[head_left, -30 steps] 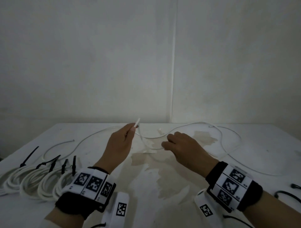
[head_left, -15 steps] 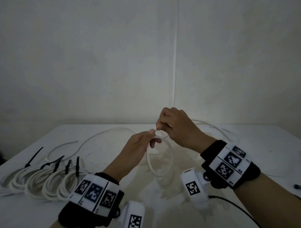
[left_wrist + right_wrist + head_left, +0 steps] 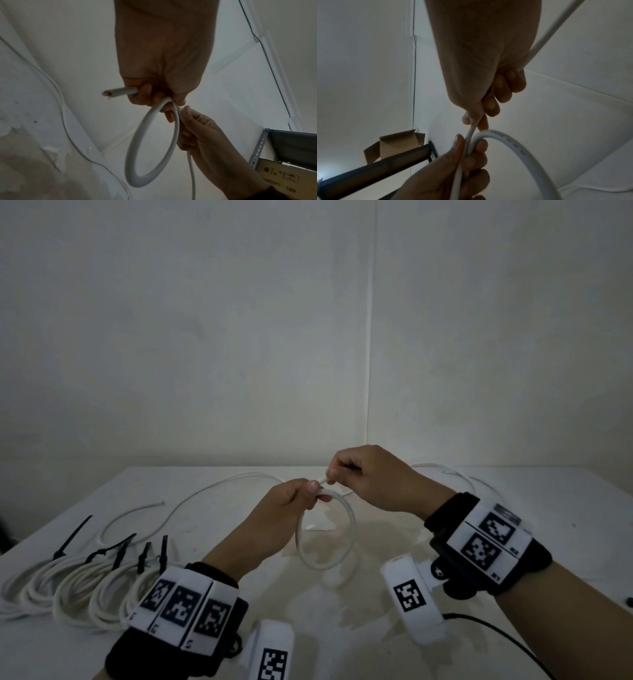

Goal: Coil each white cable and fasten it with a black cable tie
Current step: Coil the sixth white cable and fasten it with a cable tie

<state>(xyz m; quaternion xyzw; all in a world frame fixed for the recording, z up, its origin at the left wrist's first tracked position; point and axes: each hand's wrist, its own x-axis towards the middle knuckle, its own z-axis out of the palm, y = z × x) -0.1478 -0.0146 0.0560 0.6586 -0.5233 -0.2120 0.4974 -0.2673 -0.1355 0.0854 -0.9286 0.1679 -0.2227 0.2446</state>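
1. The round white plastic-sheathed cable (image 3: 347,510) hangs as a single loop above the white tabletop (image 3: 445,628), held up between both hands; its slack trails back across the far side of the table
2. The left hand (image 3: 291,501) has thumb and fingers clamped where the loop closes, with the cut end poking out past its fingers in the left wrist view; this looks meant to fix the loop's size
3. The right hand (image 3: 363,474), touching the left, pinches the running length just above that crossing, probably to feed the next turn
4. Judged from here, coiling has only begun and no tie is on this cable
5. At the left edge lie finished white coils bound with black plastic cable ties (image 3: 102,583), kept clear of the work
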